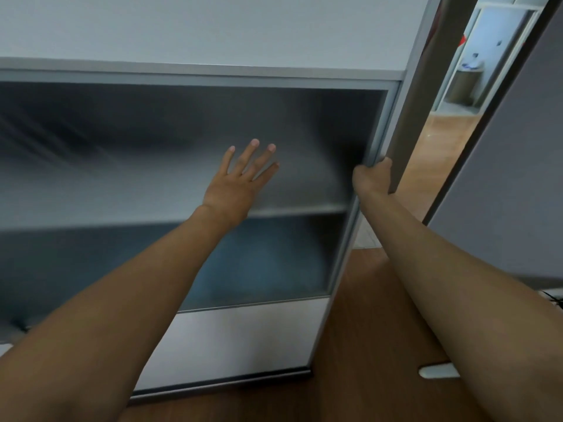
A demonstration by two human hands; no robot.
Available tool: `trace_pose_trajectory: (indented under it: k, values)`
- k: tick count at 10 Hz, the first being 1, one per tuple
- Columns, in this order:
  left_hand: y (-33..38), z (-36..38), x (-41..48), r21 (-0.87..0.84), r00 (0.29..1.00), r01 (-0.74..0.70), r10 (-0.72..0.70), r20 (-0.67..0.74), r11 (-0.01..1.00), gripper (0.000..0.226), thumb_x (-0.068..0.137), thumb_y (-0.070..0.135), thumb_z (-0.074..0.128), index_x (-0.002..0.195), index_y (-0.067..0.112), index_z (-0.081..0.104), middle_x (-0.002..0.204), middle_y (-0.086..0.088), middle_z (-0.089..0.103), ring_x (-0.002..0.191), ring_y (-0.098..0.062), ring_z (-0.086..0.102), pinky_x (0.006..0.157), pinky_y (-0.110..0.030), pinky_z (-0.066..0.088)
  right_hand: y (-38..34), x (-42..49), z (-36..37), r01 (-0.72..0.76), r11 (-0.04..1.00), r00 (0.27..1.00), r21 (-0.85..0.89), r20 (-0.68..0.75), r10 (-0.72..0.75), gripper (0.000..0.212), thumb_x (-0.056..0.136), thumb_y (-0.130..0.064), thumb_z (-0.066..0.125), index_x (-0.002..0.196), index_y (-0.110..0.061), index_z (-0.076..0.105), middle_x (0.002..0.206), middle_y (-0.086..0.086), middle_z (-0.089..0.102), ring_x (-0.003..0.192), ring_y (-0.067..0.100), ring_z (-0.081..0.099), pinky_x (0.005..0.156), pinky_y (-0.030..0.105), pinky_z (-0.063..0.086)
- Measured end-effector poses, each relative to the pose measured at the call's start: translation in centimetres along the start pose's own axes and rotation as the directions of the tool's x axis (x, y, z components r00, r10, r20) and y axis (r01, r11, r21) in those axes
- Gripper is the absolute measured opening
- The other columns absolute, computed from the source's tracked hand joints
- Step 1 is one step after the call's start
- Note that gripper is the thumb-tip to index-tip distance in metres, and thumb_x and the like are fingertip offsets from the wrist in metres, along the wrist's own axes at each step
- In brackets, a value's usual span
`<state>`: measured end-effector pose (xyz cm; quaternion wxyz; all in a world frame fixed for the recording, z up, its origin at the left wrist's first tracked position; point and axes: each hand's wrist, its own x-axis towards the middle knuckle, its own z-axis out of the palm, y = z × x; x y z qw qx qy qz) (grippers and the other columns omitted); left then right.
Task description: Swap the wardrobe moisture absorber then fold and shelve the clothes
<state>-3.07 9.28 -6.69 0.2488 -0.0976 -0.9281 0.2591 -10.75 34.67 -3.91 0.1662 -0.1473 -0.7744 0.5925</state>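
A grey wardrobe sliding door point(152, 141) with a frosted glass panel fills most of the view. My left hand point(240, 181) lies flat against the glass with fingers spread and straight. My right hand point(373, 176) grips the door's metal right edge point(377, 129), fingers curled round it. Behind the frosted glass a shelf point(298, 210) shows faintly, with a blurred blue shape point(262, 263) below it. No moisture absorber or clothes are plainly visible.
Brown wooden floor point(365, 330) lies below and to the right. A doorway point(451, 117) opens at the right, beside a grey wall panel point(511, 178). A small white object point(438, 371) lies on the floor at lower right.
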Motion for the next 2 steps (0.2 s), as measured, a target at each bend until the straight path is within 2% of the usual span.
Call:
trace_pose_trajectory:
  k: [1, 2]
  values:
    - [0.2, -1.5, -1.4, -0.090, 0.996, 0.074, -0.069, 0.062, 0.993, 0.095, 0.079, 0.012, 0.058, 0.157, 0.020, 0.004, 0.165, -0.007, -0.013, 0.152, -0.031, -0.009, 0.120, -0.054, 0.000, 0.5, -3.4, 0.7, 0.081, 0.992, 0.997, 0.092, -0.010, -0.080, 0.063, 0.089, 0.000, 0.053, 0.148, 0.000, 0.032, 0.150, 0.015, 0.042, 0.138, 0.027, 0.042, 0.110, 0.022, 0.032]
    - [-0.7, -2.5, -3.7, -0.201, 0.986, 0.148, -0.130, 0.099, 0.968, 0.089, 0.079, 0.012, 0.058, 0.156, 0.019, 0.012, 0.166, -0.008, 0.002, 0.152, -0.030, 0.002, 0.121, -0.049, 0.007, 1.0, -7.0, 1.7, 0.208, 0.972, 0.972, 0.105, 0.087, -0.218, 0.048, 0.090, 0.006, 0.046, 0.137, -0.005, 0.050, 0.134, 0.008, 0.054, 0.116, 0.013, 0.051, 0.084, 0.002, 0.033]
